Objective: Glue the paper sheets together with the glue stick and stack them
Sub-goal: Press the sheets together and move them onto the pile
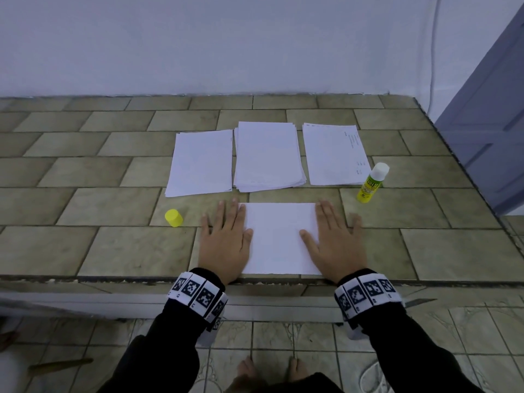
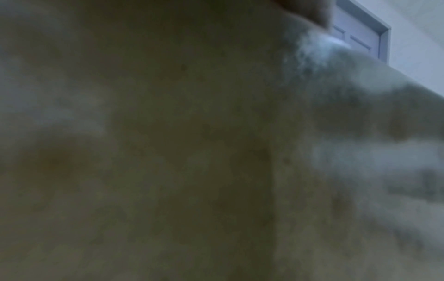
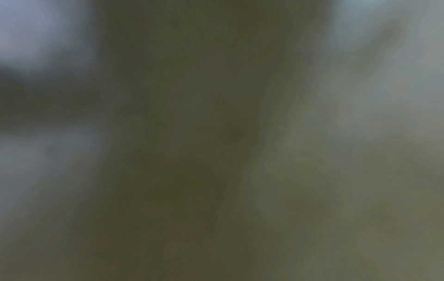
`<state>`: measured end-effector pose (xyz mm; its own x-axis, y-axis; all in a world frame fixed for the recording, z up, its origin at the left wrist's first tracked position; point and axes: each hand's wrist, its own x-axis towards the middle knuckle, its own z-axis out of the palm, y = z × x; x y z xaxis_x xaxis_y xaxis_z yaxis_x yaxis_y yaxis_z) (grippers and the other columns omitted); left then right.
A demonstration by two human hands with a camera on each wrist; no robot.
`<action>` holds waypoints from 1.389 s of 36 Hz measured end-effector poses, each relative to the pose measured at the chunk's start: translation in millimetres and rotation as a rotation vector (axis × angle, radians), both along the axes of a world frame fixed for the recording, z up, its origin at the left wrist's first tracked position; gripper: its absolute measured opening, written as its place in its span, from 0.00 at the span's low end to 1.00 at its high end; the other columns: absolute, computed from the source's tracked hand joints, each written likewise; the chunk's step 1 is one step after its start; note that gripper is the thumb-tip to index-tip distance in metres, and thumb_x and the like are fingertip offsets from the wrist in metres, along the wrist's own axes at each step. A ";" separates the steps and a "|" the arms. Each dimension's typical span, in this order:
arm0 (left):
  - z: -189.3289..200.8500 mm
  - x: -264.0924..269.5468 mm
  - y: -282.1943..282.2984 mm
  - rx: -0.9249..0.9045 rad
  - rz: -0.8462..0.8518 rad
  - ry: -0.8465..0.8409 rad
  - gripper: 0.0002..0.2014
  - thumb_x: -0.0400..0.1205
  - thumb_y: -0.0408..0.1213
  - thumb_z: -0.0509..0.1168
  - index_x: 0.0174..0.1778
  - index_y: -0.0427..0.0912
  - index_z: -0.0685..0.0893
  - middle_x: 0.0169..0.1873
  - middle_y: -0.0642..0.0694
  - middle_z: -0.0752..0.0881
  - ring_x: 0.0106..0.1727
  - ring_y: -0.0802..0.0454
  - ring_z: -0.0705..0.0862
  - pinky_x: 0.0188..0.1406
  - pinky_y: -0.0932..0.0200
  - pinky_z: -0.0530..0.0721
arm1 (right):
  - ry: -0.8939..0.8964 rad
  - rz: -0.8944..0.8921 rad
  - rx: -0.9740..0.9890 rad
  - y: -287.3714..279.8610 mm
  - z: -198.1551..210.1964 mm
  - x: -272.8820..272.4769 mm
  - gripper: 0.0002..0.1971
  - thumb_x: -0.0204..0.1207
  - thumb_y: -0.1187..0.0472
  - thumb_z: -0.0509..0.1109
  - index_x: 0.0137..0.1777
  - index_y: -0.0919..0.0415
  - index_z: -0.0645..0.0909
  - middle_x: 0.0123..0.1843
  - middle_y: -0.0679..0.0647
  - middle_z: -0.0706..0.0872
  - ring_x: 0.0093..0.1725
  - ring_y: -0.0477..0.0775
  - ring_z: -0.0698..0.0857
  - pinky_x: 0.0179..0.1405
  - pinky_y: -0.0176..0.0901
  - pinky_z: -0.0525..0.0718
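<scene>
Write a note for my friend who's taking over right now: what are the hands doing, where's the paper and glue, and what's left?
Left hand: flat, fingers straight, pressing the left edge of the near sheet.
Right hand: flat, pressing its right edge.
Both wrist views are too blurred to add anything.
Glue stick: upright, uncapped, right of the printed pile. Its yellow cap lies left of the left hand.
Beyond the near sheet: left pile, middle pile, printed pile.
Done: the near sheet is being pressed down; whether glue lies under it cannot be told.
Left: probably move it onto a pile, then glue more sheets.
</scene>
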<state>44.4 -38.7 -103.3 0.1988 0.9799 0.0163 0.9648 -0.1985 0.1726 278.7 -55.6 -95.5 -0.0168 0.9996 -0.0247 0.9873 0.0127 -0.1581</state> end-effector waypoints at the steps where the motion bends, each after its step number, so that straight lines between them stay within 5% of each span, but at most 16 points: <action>1: 0.2 0.2 0.1 -0.004 0.001 0.001 0.36 0.84 0.54 0.32 0.86 0.41 0.60 0.86 0.45 0.57 0.87 0.41 0.53 0.82 0.31 0.50 | -0.009 -0.004 -0.004 -0.6 0.1 0.9 0.44 0.74 0.33 0.30 0.86 0.58 0.50 0.87 0.50 0.51 0.86 0.47 0.50 0.80 0.68 0.39; 6: 1.8 0.7 0.5 -0.027 0.001 0.008 0.36 0.84 0.54 0.32 0.86 0.41 0.59 0.86 0.45 0.57 0.87 0.40 0.53 0.82 0.31 0.50 | -0.042 -0.037 -0.020 -1.9 3.4 0.2 0.45 0.73 0.33 0.27 0.86 0.58 0.49 0.87 0.51 0.51 0.86 0.47 0.49 0.76 0.65 0.28; 11: 3.6 0.6 0.3 -0.053 -0.013 0.014 0.38 0.83 0.56 0.28 0.87 0.42 0.55 0.87 0.45 0.53 0.87 0.42 0.49 0.83 0.31 0.47 | 0.091 -0.059 -0.140 0.2 16.8 4.5 0.42 0.77 0.34 0.27 0.86 0.58 0.45 0.88 0.49 0.45 0.85 0.44 0.42 0.79 0.69 0.32; 13: 5.6 1.2 0.9 -0.068 -0.012 0.022 0.40 0.81 0.57 0.25 0.87 0.43 0.51 0.87 0.45 0.50 0.88 0.43 0.46 0.83 0.32 0.43 | 0.286 -0.089 -0.193 1.4 35.7 8.6 0.34 0.85 0.39 0.40 0.85 0.60 0.50 0.87 0.51 0.50 0.86 0.47 0.46 0.81 0.67 0.38; 16: 6.4 2.0 0.8 -0.082 -0.007 0.043 0.43 0.79 0.60 0.20 0.87 0.43 0.50 0.87 0.45 0.47 0.88 0.44 0.44 0.82 0.33 0.42 | 0.426 0.006 -0.155 1.2 71.9 13.8 0.24 0.87 0.52 0.55 0.79 0.63 0.64 0.78 0.59 0.70 0.78 0.58 0.68 0.74 0.50 0.65; 19: 7.9 1.9 -0.1 -0.089 -0.003 0.079 0.51 0.74 0.65 0.10 0.88 0.43 0.49 0.87 0.44 0.46 0.88 0.43 0.44 0.82 0.34 0.41 | 0.337 0.114 -0.135 6.3 100.0 16.2 0.21 0.86 0.57 0.60 0.77 0.62 0.68 0.65 0.59 0.80 0.65 0.58 0.78 0.53 0.41 0.69; 25: 13.0 4.1 -2.4 -0.113 0.013 0.079 0.55 0.69 0.69 0.07 0.87 0.41 0.44 0.87 0.45 0.42 0.87 0.45 0.40 0.82 0.37 0.37 | 0.160 0.208 -0.259 36.0 95.9 9.4 0.20 0.85 0.62 0.61 0.75 0.63 0.68 0.70 0.59 0.76 0.69 0.58 0.75 0.66 0.46 0.72; 33: 13.1 4.0 -1.9 -0.111 0.007 0.074 0.55 0.71 0.69 0.09 0.87 0.40 0.48 0.87 0.44 0.46 0.88 0.43 0.44 0.82 0.34 0.41 | -0.085 0.223 -0.276 54.0 71.9 6.7 0.16 0.83 0.61 0.61 0.70 0.63 0.70 0.67 0.60 0.72 0.64 0.61 0.78 0.60 0.52 0.79; 39: 12.4 2.8 -1.9 -0.099 -0.011 0.055 0.55 0.72 0.70 0.11 0.87 0.42 0.48 0.87 0.45 0.46 0.88 0.42 0.44 0.82 0.34 0.41 | -0.047 0.226 -0.246 59.6 72.6 11.7 0.10 0.83 0.69 0.56 0.61 0.66 0.73 0.62 0.61 0.75 0.59 0.58 0.77 0.44 0.39 0.68; 43: 13.0 2.6 -2.9 -0.090 -0.009 0.024 0.54 0.71 0.71 0.12 0.87 0.42 0.44 0.87 0.44 0.42 0.87 0.43 0.42 0.83 0.34 0.41 | 0.044 0.198 -0.290 63.2 83.7 20.1 0.07 0.83 0.68 0.57 0.56 0.62 0.75 0.59 0.60 0.80 0.53 0.58 0.79 0.49 0.43 0.77; 50: 7.8 0.3 -2.4 -0.054 0.013 -0.096 0.48 0.75 0.72 0.18 0.87 0.45 0.39 0.87 0.46 0.41 0.88 0.47 0.43 0.84 0.37 0.40 | 0.179 0.173 -0.135 82.8 125.4 36.1 0.09 0.79 0.70 0.61 0.52 0.60 0.81 0.51 0.52 0.81 0.50 0.51 0.77 0.46 0.38 0.71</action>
<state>44.7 -41.1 -95.5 0.1865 0.9823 -0.0181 0.9458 -0.1745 0.2740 314.9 27.2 29.9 -0.2029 0.9693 -0.1388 0.9286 0.1455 -0.3414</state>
